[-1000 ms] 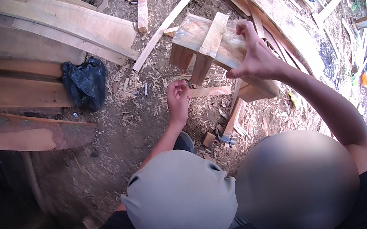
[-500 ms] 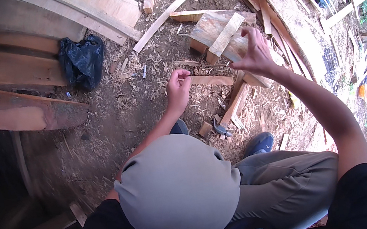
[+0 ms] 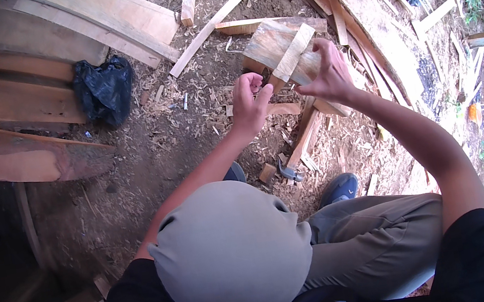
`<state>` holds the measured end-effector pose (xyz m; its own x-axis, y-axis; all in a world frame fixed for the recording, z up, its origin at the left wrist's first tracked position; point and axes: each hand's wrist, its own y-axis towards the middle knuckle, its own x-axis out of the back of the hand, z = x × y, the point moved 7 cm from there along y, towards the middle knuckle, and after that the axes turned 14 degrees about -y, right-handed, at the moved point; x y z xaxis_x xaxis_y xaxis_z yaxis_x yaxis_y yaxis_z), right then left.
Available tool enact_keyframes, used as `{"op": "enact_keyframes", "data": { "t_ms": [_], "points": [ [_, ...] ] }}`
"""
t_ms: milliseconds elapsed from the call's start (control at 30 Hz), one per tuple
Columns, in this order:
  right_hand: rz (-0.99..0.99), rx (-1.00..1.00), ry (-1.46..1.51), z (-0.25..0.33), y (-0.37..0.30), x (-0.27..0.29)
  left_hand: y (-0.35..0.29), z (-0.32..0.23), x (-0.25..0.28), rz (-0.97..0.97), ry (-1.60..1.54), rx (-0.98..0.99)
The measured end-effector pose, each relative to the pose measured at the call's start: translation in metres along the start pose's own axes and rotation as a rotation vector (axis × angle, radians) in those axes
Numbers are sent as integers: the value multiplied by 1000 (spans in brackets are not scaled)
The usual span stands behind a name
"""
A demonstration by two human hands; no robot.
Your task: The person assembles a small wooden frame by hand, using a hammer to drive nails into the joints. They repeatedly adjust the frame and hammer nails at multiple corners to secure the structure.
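Single wide fisheye view, worn on the person's head, facing steeply down — forearms (image 3: 197, 170) entering from below, left grip (image 3: 249, 104) and right grip (image 3: 334, 77) fairly near, above mid-frame, ground (image 3: 145, 186) spread beneath and around both.

Light comes in from R: long pale wood board (image 3: 449, 6) is nearly white. Flat pale rectangular wood slab (image 3: 266, 38) is lit & pretty clear. Lower L is dim, blurry. Shiny black plastic bag (image 3: 106, 87) has faint glare. Pic bends nr. sides; corners go black.
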<state>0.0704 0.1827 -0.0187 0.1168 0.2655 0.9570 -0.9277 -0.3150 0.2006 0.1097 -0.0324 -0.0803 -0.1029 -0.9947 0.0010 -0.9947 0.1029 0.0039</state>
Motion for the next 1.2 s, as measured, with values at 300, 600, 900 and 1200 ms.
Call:
{"op": "enact_keyframes", "data": {
  "t_ms": [300,600,900,1200],
  "points": [
    [-116,44,38,-8,-8,1,-6,10,-35,166,238,86],
    [-132,133,39,-12,-12,-10,15,17,-30,173,311,-88],
    [-112,-22,2,-21,-19,5,51,32,58,-152,228,-213],
    [-159,-62,-17,-25,-27,15,243,12,136,-318,853,-19]
  ]
}}
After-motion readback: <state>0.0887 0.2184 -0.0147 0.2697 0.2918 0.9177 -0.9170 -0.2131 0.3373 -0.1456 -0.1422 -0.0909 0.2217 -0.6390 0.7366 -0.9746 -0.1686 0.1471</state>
